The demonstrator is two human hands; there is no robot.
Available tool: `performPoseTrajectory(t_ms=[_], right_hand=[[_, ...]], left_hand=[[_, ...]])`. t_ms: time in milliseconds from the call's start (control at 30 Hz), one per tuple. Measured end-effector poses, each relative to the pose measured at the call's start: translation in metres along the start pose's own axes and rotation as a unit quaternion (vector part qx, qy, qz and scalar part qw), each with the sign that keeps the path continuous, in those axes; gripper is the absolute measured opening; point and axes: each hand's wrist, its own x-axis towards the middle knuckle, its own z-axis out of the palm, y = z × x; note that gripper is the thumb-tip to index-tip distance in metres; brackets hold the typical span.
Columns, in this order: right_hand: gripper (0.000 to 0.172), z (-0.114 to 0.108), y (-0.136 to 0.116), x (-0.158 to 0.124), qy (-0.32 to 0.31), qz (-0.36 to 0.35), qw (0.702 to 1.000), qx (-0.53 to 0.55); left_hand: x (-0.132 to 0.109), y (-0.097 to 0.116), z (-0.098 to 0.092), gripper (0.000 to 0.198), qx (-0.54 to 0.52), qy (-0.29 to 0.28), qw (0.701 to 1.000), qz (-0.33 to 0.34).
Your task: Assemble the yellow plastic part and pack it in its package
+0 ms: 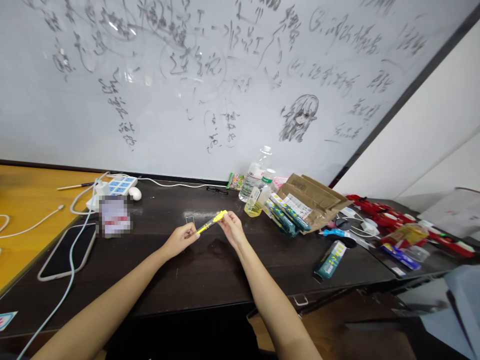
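The left hand [182, 239] and right hand [231, 230] are each closed to a fingertip pinch on opposite ends of a yellow pen [208, 225]. A whiteboard [157, 120] covered in black handwriting rises behind a dark desk [210, 280], which bears a brown package [311, 195], a clear water bottle [248, 186] and a smartphone [62, 257]. The pen is over the desk's middle, its long axis slanting away rightward, its solid-yellow end at the right fingers.

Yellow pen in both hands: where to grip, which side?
Probably mid-barrel on the yellow pen, from the side facing the whiteboard: its slim middle shows bare, while the left hand and right hand hold its ends from the near side.
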Motion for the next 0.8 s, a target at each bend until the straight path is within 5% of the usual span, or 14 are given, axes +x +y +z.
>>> performPoseTrajectory(t_ms=[433, 667, 800], right_hand=[[0.02, 0.0, -0.001, -0.002, -0.004, 0.01, 1.0, -0.01], [0.023, 0.003, 0.005, -0.004, -0.021, 0.037, 0.999, -0.009], [0.026, 0.01, 0.013, -0.009, -0.056, 0.075, 0.994, -0.051]], left_hand=[[0.001, -0.004, 0.001, 0.026, -0.003, 0.009, 1.0, -0.001], [0.001, -0.003, 0.002, 0.03, -0.056, -0.101, 0.993, -0.021], [0.002, -0.006, 0.006, 0.039, -0.047, -0.076, 0.996, 0.003]])
